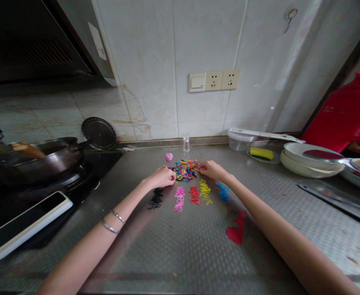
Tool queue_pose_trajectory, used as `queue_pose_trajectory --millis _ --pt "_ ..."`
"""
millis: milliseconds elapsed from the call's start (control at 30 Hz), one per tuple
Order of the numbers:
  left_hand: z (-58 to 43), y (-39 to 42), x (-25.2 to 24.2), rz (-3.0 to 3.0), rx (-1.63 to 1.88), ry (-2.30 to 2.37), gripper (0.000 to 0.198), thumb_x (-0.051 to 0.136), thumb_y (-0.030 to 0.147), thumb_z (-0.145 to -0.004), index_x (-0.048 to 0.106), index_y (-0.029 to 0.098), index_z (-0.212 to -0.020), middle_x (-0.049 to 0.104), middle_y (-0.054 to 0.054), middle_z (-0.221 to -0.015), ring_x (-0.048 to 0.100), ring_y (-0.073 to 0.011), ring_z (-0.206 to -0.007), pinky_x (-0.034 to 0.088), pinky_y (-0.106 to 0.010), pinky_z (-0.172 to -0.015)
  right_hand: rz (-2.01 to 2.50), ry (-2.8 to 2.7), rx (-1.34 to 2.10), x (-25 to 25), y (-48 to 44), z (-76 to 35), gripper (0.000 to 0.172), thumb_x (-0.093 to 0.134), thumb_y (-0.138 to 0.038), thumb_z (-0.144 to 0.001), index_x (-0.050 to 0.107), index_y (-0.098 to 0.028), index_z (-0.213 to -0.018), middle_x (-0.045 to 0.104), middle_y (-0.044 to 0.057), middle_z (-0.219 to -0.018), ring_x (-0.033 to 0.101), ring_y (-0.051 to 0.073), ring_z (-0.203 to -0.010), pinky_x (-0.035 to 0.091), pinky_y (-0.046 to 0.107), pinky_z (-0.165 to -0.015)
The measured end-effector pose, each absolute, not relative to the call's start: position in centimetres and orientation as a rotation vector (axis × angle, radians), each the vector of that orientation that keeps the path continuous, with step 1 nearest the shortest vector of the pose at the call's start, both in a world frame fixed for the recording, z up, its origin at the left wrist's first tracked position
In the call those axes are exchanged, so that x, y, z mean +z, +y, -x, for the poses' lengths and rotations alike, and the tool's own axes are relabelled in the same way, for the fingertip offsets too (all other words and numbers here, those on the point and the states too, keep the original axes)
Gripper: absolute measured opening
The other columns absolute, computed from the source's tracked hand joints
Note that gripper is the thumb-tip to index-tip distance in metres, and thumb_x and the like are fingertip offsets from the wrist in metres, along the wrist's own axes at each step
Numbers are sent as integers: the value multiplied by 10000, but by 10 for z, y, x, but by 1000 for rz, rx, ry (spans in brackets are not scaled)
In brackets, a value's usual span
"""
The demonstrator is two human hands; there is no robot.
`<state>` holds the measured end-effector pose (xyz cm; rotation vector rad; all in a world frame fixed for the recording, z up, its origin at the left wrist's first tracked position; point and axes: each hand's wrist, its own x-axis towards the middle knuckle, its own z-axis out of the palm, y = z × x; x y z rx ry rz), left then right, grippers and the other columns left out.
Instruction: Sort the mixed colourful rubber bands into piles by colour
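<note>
A mixed pile of small coloured rubber bands (186,170) lies on the metal counter between my two hands. My left hand (164,177) is at the pile's left edge, its fingers curled together; what they hold, if anything, is too small to see. At the right edge, my right hand (212,169) has its fingertips pinched against the pile, their contents hidden. Nearer to me lie separate groups of one colour: black bands (156,199), pink bands (179,199), red bands (194,195), yellow bands (204,191) and blue bands (223,192).
Behind the pile are a pink coil (169,157) and a small clear bottle (186,143). A torn red piece (236,229) lies by my right forearm. A pan (41,159) sits on the stove at left. Bowls (309,164), a yellow sponge (261,153) and a knife (336,200) are at right.
</note>
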<state>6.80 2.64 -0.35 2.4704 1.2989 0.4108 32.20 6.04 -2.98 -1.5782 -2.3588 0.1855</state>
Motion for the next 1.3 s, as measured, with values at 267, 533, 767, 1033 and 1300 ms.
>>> queue_pose_trajectory --millis 267,533,767,1033,1300 --pt "-102 24 7 -2533 524 1115 133 531 173 -649 660 154 -675 589 -1 -584 476 -94 -520 308 -190 -520 1603 -2352 155 -29 60 -321 218 503 -290 -742 666 -264 -885 668 8 -864 585 143 -760 353 185 -564" --pt "-161 16 -6 -2725 501 1074 147 534 208 -702 665 168 -755 609 -21 -614 506 -112 -546 313 -212 -531 1594 -2357 212 -26 61 -328 196 524 -302 -722 675 -223 -817 665 18 -779 573 129 -700 338 175 -545" --pt "-141 31 -10 -2456 688 1043 230 527 313 -736 651 126 -789 534 13 -520 418 -79 -458 283 -198 -480 1480 -2331 281 -24 67 -338 196 528 -247 -698 689 -185 -789 656 14 -702 545 117 -639 355 183 -573" --pt "-80 44 -7 -2168 848 1204 292 512 342 -739 639 81 -774 508 19 -483 366 -58 -424 262 -184 -449 1364 -2324 279 -19 75 -348 198 510 -210 -664 677 -134 -738 635 25 -648 536 109 -592 358 187 -549" --pt "-55 54 -13 -1943 950 1254 286 546 343 -697 636 79 -759 544 2 -509 418 -70 -447 297 -184 -454 1383 -2381 677 -14 72 -350 244 489 -252 -639 675 -122 -727 595 -3 -567 487 91 -508 351 182 -464"
